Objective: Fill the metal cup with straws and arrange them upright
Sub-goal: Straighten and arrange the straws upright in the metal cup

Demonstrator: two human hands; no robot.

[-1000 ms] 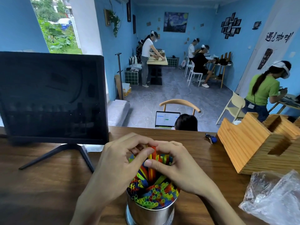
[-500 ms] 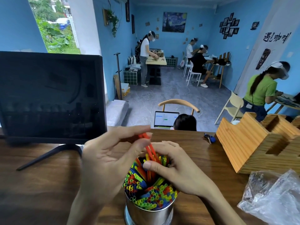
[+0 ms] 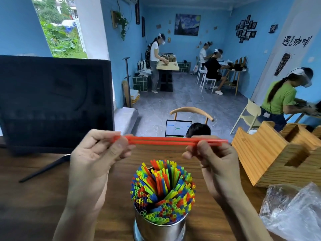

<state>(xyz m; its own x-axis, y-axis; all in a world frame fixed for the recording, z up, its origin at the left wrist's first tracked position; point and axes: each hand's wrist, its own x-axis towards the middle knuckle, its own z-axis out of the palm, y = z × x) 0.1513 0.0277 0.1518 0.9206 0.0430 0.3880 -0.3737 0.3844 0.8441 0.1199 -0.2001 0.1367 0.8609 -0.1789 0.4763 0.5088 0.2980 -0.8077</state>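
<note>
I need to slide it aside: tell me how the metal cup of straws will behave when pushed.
The metal cup looks tall and narrow, so a high push may tip it. Its shiny wall probably slides easily on the wooden table. The packed straws stand loose and would likely shift or spill.

The metal cup (image 3: 161, 228) is cut off by the bottom edge, so its base does not show, and the packed straws (image 3: 163, 190) hide its inside. The left ends of the orange straws (image 3: 161, 139) vanish behind the left hand's (image 3: 93, 153) fingers. The plastic bag (image 3: 293, 211) and wooden holder (image 3: 278, 153) run off the right edge. The monitor (image 3: 53, 103) is cropped at the left.
</note>
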